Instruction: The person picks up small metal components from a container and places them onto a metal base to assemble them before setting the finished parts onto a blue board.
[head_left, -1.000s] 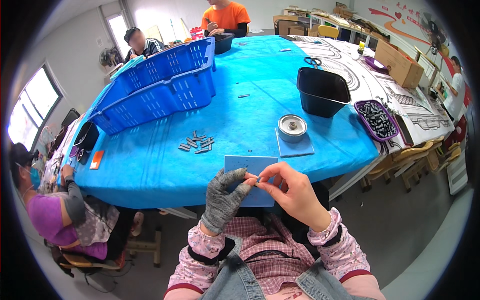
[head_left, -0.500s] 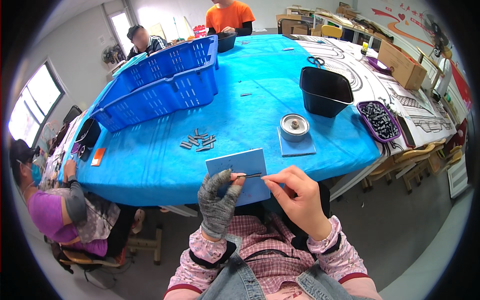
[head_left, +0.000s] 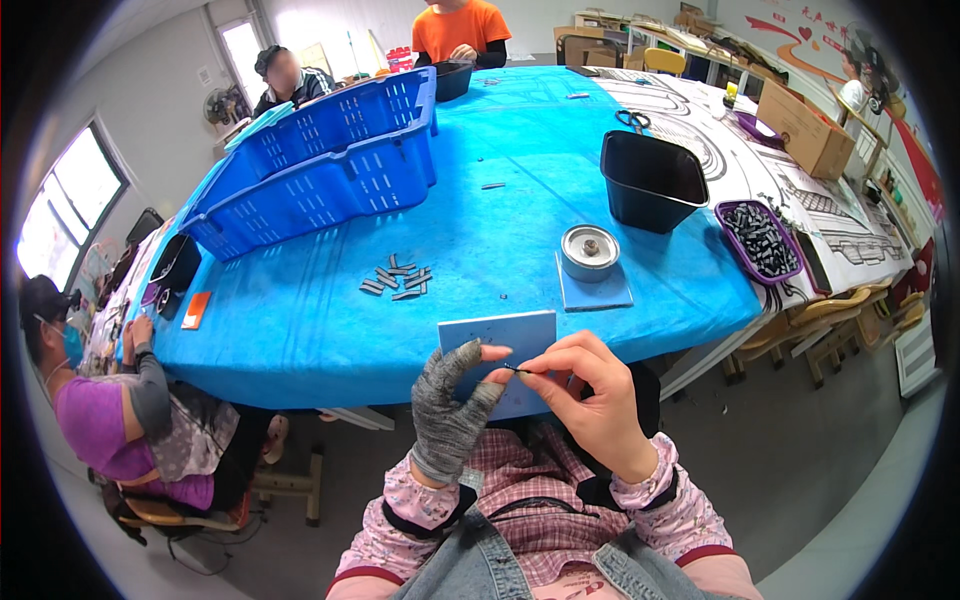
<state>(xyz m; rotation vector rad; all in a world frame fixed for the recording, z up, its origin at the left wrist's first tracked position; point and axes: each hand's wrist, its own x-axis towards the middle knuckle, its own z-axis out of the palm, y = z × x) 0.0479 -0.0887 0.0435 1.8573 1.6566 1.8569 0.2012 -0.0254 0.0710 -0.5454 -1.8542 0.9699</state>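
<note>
Over the table's near edge, my right hand (head_left: 595,395) pinches a small dark strip (head_left: 515,369) between thumb and index finger. My left hand (head_left: 450,405), in a grey fingerless glove, is right beside it. Its thumb tip appears to touch the strip's end, while its index finger stretches out above, apart from the thumb. Most of the strip is hidden by my fingertips. Behind both hands a light blue board (head_left: 500,328) tilts against the table edge; whether my left hand also holds it is hidden. Several short grey pieces (head_left: 398,280) lie beyond the board.
A round metal container (head_left: 590,250) stands on a blue pad (head_left: 612,292). Right of it are a black bin (head_left: 652,190) and a purple basket (head_left: 792,270) of dark pieces. Large blue crates (head_left: 320,205) fill the left. Scissors (head_left: 632,120) lie farther back. Several people sit around the table.
My left hand and the board have shifted right, and the left thumb and index finger have parted. The ridged strip, stretched between both hands before, now shows only a short end.
</note>
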